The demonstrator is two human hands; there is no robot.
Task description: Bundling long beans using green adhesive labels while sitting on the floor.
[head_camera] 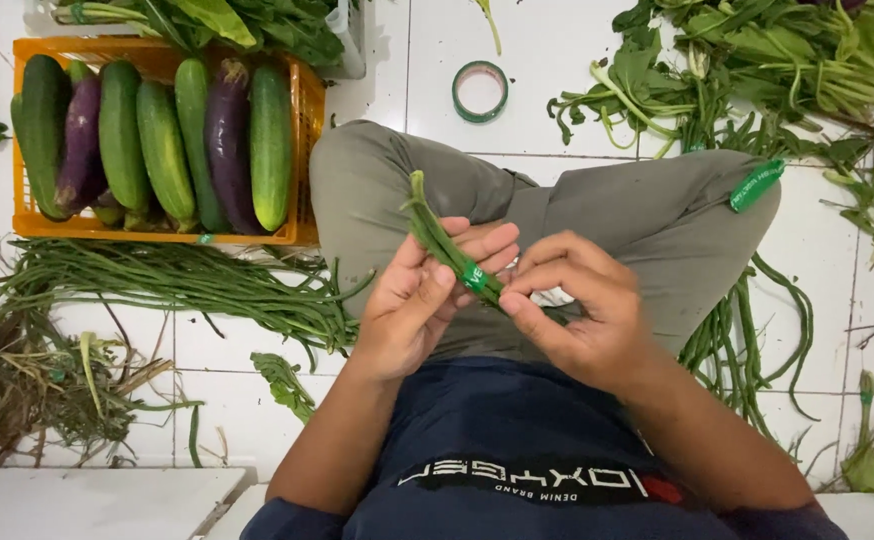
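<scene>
Head view. Item in hand: small bundle of thin green long beans (444,243), over my lap, upper end pointing far-left. My left hand (427,300) is closed around the stalks; my right hand (582,310) pinches the green tape band (474,277) wrapped around them, so this bundle looks nearly bound.

Left, on white tile: loose heap of green long beans (177,285), not yet bundled. Far: green tape roll (480,91). Far-left: orange plastic crate (309,130) of cucumbers and purple aubergines.
</scene>
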